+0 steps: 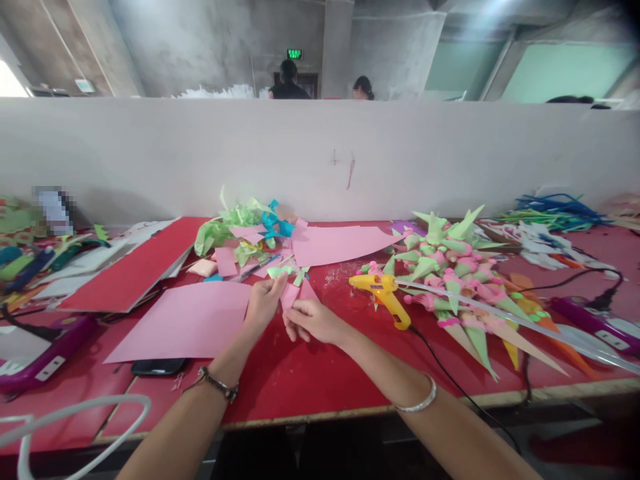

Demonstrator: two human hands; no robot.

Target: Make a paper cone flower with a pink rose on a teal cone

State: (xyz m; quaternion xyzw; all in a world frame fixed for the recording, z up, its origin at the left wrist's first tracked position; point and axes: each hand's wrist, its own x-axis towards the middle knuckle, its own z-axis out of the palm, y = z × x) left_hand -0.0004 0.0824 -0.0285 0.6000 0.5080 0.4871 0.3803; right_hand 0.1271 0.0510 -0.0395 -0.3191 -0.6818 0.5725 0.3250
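Over the middle of the red table, a small piece of pink paper (289, 295) is between my two hands. My left hand (264, 300) is closed, thumb up, gripping the paper's left side. On the other side my right hand (316, 321) pinches its lower right edge. A bit of light green paper (281, 272) shows just above my left thumb; whether it is joined to the pink piece I cannot tell. A large pink sheet (185, 320) lies left of my left hand. To the right rests a yellow glue gun (383, 291) with a long clear glue stick (500, 318) in its back.
Pink and green paper cones (457, 267) are heaped at the right. Green tissue scraps (227, 223) and another pink sheet (340, 245) lie at the back. Purple power strips (595, 323) sit at both sides. A dark phone (159, 367) is partly under the near sheet. A white partition (200, 153) stands behind.
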